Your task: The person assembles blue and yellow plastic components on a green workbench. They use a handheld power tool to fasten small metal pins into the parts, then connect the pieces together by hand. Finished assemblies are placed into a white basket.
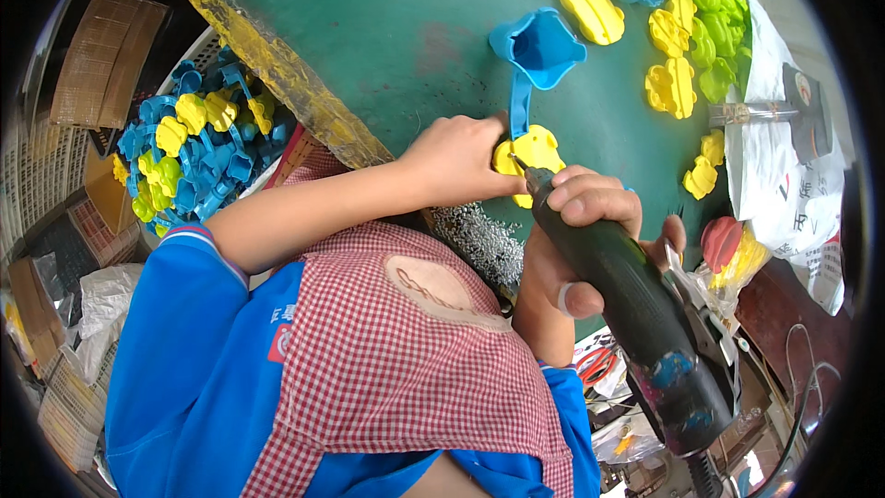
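Observation:
My right hand [590,221] is wrapped round a dark electric screwdriver [636,304], its tip slanting up to a yellow wavy-edged plastic piece [536,149]. My left hand [459,161] pinches that yellow piece by its left side near the table edge. From the piece a blue handle rises to a blue plastic cup [544,51] with a wavy rim, lying on the green table [369,46]. Whether the screwdriver's tip sits in a screw is too small to tell. A heap of small silvery screws [481,244] lies close below my hands.
Loose yellow pieces [592,9] and a heap of lime-green pieces [719,18] lie at the right. A crate of blue, yellow and green parts [198,143] stands left, beyond the worn table edge [277,55]. White plastic bags [784,166], red-handled scissors [597,367] and a cable are at right.

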The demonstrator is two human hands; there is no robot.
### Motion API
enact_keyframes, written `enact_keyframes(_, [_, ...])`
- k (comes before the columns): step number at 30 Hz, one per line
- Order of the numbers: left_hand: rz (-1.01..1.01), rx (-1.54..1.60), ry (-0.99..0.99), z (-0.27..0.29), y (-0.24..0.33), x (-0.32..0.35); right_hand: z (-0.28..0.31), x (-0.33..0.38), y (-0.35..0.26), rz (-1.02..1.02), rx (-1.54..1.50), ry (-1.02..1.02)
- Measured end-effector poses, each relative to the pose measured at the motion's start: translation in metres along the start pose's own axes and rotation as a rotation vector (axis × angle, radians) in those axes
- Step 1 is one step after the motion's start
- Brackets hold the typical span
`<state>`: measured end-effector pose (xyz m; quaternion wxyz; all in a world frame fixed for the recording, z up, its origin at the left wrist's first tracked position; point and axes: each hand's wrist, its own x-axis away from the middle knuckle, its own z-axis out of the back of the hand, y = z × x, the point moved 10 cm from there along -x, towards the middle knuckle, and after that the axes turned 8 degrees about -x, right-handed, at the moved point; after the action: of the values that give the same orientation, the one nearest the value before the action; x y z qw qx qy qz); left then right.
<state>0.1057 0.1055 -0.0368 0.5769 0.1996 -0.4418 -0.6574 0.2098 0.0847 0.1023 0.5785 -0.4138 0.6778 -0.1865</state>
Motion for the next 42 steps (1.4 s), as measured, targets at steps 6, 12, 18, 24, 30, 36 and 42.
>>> enact_keyframes(6, [0.028, 0.078, 0.061, -0.009, 0.005, -0.008, 0.01, 0.005, 0.009, 0.042, -0.118, 0.094])
enact_keyframes(12, [-0.012, 0.26, 0.214, 0.048, -0.027, 0.036, 0.061, -0.026, -0.043, 0.001, -0.113, 0.35])
enact_keyframes(18, [0.296, 0.771, 1.544, 0.198, -0.229, 0.245, 0.106, -0.023, -0.05, 0.024, 0.008, 0.37])
enact_keyframes(24, [0.757, 1.457, 1.705, 0.145, -0.415, 0.342, 0.127, -0.005, -0.033, -0.084, 0.094, 0.389])
enact_keyframes(30, [0.783, 1.595, 1.643, 0.135, -0.409, 0.313, 0.214, 0.049, -0.086, 0.061, 0.415, 0.694])
enact_keyframes(36, [0.45, 0.357, 1.308, 0.232, -0.314, 0.23, 0.262, 0.108, -0.158, 0.006, 1.03, 1.146])
enact_keyframes(42, [1.196, -0.94, 0.321, 0.201, -0.366, 0.244, 0.13, 0.073, -0.207, 0.925, 1.909, 0.419])
